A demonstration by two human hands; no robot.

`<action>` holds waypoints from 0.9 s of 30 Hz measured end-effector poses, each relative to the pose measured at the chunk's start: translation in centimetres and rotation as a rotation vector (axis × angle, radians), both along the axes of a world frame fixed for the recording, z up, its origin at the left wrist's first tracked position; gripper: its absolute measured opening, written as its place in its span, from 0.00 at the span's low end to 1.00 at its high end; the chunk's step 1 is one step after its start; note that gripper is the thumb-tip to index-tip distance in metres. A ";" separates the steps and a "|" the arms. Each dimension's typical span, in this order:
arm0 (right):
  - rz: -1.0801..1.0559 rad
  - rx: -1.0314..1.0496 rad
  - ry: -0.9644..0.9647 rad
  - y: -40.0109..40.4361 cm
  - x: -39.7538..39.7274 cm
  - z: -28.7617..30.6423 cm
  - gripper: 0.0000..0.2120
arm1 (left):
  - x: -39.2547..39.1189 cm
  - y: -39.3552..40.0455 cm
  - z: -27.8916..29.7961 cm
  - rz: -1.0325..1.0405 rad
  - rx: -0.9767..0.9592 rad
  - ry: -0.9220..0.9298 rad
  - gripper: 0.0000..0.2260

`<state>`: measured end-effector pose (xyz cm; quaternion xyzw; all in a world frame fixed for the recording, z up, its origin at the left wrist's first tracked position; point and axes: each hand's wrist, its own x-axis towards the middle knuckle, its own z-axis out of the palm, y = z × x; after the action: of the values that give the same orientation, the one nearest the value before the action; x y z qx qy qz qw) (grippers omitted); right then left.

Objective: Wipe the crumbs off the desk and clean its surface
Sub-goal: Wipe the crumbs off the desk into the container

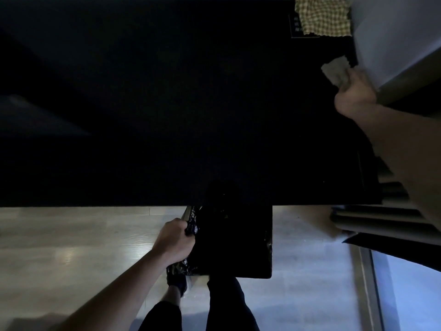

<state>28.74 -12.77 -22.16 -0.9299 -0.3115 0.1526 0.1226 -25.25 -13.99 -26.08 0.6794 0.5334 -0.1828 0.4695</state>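
Out at two o'clock on the desk (167, 103), the right hand (355, 94) has its fingers curled over a small greyish cloth (335, 71), and the cloth sits on the dark surface right by the desk's right edge. That hand is a little blurred, so the exact finger positions can't be made out. Just beyond it, at one o'clock, a checked yellow-green cloth (323, 16) lies at the far corner, apart from the hand. A pale sheet or panel (393, 37) leans in from the upper right, touching or just beside the right hand; which one is hard to tell.

Down at six o'clock, the left hand (174, 240) grips the left rim of a black bin (238, 240), lined with a shiny black bag (188, 235), fingers wrapped tight round the edge. The bin sits right up against the near edge of the desk, its mouth just below the desk edge. A few tiny pale specks (224, 194) show on the desk just above the bin and inside it, though they are too small to name for sure.

The desk itself is very dark and fills the whole upper frame. Pale wooden floor (71, 235) runs underneath at seven o'clock, dark trouser legs (229, 304) stand at six, and a stack of dark ribbed panels (381, 216) sits at four o'clock beside the desk's right end.
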 end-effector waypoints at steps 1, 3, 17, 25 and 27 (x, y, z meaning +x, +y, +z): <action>-0.020 -0.011 0.002 0.1 -0.3 -0.2 0.38 | -0.1 0.0 0.1 0.011 0.003 0.007 0.15; -0.012 0.047 -0.060 -0.8 -2.4 -0.6 0.34 | -0.3 0.0 0.2 0.032 0.001 0.021 0.16; 0.578 0.333 0.289 -16.1 -36.7 -0.9 0.25 | -4.8 0.2 0.3 0.060 -0.062 0.105 0.07; 0.365 0.260 0.524 -16.2 -51.4 4.3 0.25 | -15.4 0.8 2.5 0.109 -0.069 0.140 0.04; 0.370 0.278 0.505 -15.2 -54.1 6.1 0.25 | -19.8 0.7 3.1 0.133 -0.068 0.141 0.03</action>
<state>-25.33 -27.99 -16.11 -0.7648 -0.4525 0.3538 0.2919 -45.02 -13.26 -22.98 0.6116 0.6028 -0.2165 0.4645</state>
